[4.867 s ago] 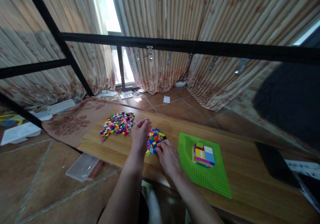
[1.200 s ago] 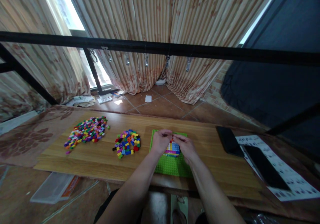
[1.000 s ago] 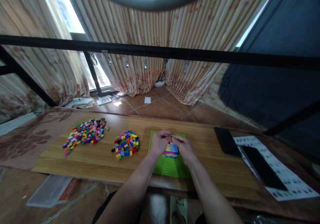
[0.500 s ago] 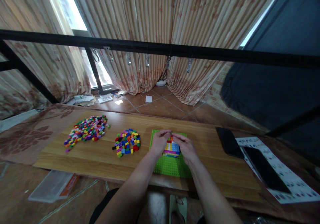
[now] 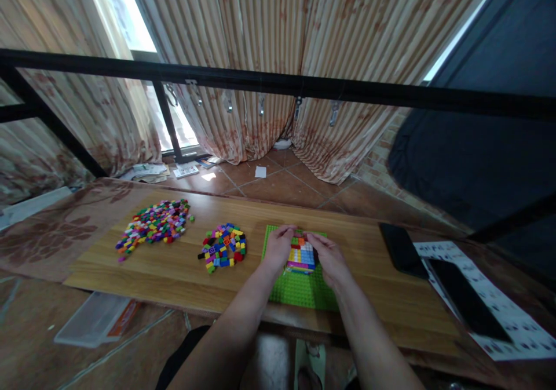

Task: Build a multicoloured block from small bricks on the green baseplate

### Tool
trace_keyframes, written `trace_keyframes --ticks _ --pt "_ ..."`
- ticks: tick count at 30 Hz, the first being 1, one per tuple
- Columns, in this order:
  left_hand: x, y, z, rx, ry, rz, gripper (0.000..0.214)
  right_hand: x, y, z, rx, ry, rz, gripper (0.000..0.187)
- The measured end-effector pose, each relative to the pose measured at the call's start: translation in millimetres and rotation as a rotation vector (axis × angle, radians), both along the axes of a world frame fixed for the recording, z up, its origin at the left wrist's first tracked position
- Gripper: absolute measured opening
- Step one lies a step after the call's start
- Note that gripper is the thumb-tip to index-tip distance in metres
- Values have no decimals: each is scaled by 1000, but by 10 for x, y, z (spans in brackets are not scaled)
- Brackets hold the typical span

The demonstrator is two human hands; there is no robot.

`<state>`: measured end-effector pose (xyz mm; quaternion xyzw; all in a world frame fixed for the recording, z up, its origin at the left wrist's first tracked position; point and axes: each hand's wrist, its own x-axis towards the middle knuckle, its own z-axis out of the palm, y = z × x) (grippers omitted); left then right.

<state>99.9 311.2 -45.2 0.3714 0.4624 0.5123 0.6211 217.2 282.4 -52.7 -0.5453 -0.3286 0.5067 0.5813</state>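
A build of colourful toy bricks (image 5: 300, 257), with rows of yellow, light blue, white and magenta, sits on a green studded baseplate (image 5: 299, 297). Along its left side lies my left hand (image 5: 280, 248), fingers curled in at the far edge of the bricks. From the right, my right hand (image 5: 326, 255) bends round the same far edge, thumb and fingers close together. Between the fingertips a small reddish piece shows, partly hidden by the fingers. Both hands touch bricks there; the exact grip is too small to make out.
Left of the baseplate lies a small ring-shaped pile of bricks (image 5: 226, 245), with a larger brick pile (image 5: 154, 222) farther left. On the right are a black phone (image 5: 402, 251), another dark flat device (image 5: 469, 300) and a printed sheet (image 5: 516, 326). A black rail (image 5: 278, 83) crosses beyond the table.
The view has shifted slightly. My fingertips have drawn a little apart at the build's far edge, showing more of the orange and red bricks between them.
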Motion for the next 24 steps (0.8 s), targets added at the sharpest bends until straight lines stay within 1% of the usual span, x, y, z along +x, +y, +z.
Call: trace_keyframes --ticks 5,10,15,24 --pt "-3 12 -63 43 40 -6 17 -56 20 -50 2 -61 -40 39" --pt "24 15 -139 51 63 -4 16 -83 64 -104 -4 -67 -83 34" --pt "38 -4 -132 28 40 -2 16 -87 88 -130 -12 -62 -88 31" --pt "47 -22 -124 22 30 14 17 -138 41 -221 73 -154 -97 29"
